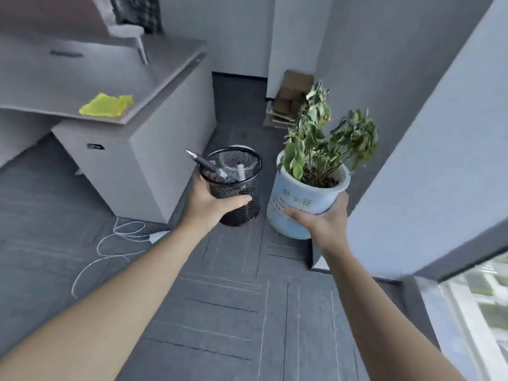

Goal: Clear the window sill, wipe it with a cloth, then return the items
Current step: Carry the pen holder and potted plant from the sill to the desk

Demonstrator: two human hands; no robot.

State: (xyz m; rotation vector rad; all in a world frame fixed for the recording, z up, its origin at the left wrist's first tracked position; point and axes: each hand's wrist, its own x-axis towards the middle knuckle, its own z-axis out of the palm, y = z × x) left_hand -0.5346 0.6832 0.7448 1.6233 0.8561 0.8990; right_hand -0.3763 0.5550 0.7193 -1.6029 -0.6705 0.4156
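Note:
My left hand point(213, 203) grips a black mesh pen holder point(239, 188) with a pen and a few small items inside, held in the air above the floor. My right hand point(320, 220) holds a white plant pot point(299, 199) with green lettering and a wilted green plant point(324, 136), tilted slightly right. A yellow cloth point(107, 105) lies on the grey desk point(154, 86) at the left. The pale window sill point(450, 171) runs along the right side, with the window at the bottom right.
A grey cabinet point(143, 160) stands under the desk. A white cable point(115, 243) loops across the dark carpet tiles. Folded cardboard point(288, 103) leans in the far corner. A white object stands on the desk at the back left.

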